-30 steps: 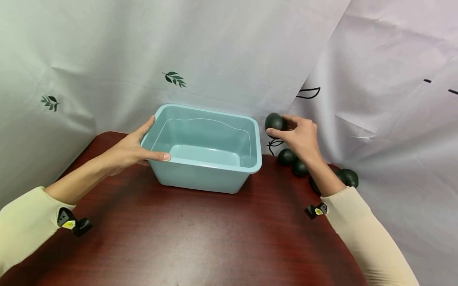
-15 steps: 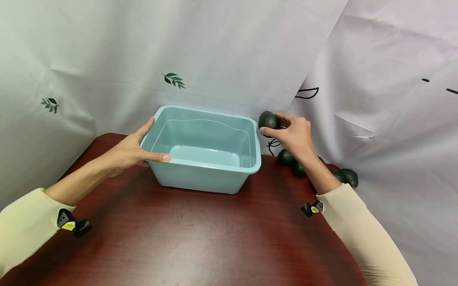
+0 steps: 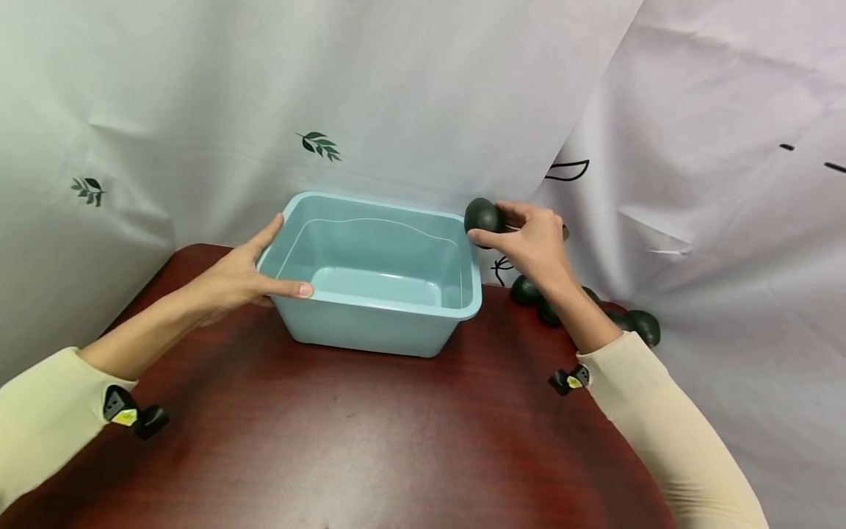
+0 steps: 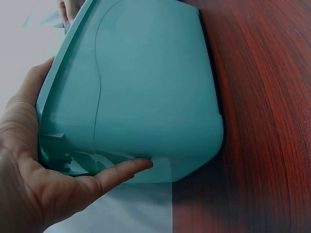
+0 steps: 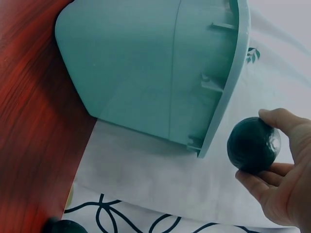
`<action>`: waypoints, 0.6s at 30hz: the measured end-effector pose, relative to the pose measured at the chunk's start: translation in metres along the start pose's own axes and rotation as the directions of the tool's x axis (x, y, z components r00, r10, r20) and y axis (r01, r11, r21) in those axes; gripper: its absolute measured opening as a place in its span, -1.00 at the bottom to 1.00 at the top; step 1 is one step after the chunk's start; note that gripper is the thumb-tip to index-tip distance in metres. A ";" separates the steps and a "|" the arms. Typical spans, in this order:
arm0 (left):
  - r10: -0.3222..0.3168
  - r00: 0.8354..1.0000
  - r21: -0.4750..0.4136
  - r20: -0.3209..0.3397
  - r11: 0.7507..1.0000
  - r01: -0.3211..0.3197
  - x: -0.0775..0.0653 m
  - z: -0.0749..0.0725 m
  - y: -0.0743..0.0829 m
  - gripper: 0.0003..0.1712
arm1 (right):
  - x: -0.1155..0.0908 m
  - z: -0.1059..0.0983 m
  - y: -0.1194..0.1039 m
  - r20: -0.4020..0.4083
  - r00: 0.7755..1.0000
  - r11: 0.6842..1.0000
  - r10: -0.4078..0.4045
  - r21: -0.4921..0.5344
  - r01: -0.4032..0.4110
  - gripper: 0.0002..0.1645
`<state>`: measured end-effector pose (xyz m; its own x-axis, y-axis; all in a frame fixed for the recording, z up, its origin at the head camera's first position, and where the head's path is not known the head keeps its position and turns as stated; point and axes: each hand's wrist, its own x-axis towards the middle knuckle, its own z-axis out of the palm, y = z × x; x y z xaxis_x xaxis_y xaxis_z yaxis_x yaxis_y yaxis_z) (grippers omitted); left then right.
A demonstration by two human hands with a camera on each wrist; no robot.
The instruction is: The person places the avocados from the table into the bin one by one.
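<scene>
A light blue plastic tub [image 3: 370,327] stands on the table near the back curtain, with nothing inside it. My left hand [image 3: 241,279] grips its left end, thumb over the front rim and fingers along the side; the left wrist view shows a finger lying along the tub's wall [image 4: 146,87]. Between the thumb and fingers of my right hand [image 3: 538,242] is a dark green avocado [image 3: 483,216], held up at the tub's right rim. From the right wrist camera, the avocado [image 5: 251,145] appears beyond the rim, apart from it.
Several more avocados [image 3: 642,328] lie at the table's right back edge, partly hidden behind the right forearm. A white curtain [image 3: 423,95] with leaf prints hangs close behind the tub. Dark reddish wood table [image 3: 370,433] extends in front.
My right hand has carried the avocado leftward and slightly up, from beside the tub to its right rim. The left hand and the tub have stayed in place.
</scene>
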<state>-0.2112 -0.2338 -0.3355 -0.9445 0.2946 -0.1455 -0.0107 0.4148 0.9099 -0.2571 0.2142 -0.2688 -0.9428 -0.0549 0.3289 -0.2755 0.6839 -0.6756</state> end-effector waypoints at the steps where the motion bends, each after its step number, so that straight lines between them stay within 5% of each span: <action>1: -0.001 1.000 -0.002 0.000 1.000 0.001 0.000 0.000 0.000 0.58 | 0.000 0.001 -0.001 0.004 1.000 1.000 -0.005 0.008 0.005 -0.17; 18: -0.005 1.000 0.012 -0.003 1.000 0.005 0.000 -0.001 -0.001 0.59 | -0.001 0.026 -0.010 0.043 0.996 0.994 -0.076 0.076 0.072 -0.21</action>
<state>-0.2118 -0.2351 -0.3360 -0.9455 0.2894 -0.1491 -0.0120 0.4265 0.9044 -0.2586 0.1882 -0.2799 -0.9264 -0.1380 0.3504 -0.3566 0.6205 -0.6984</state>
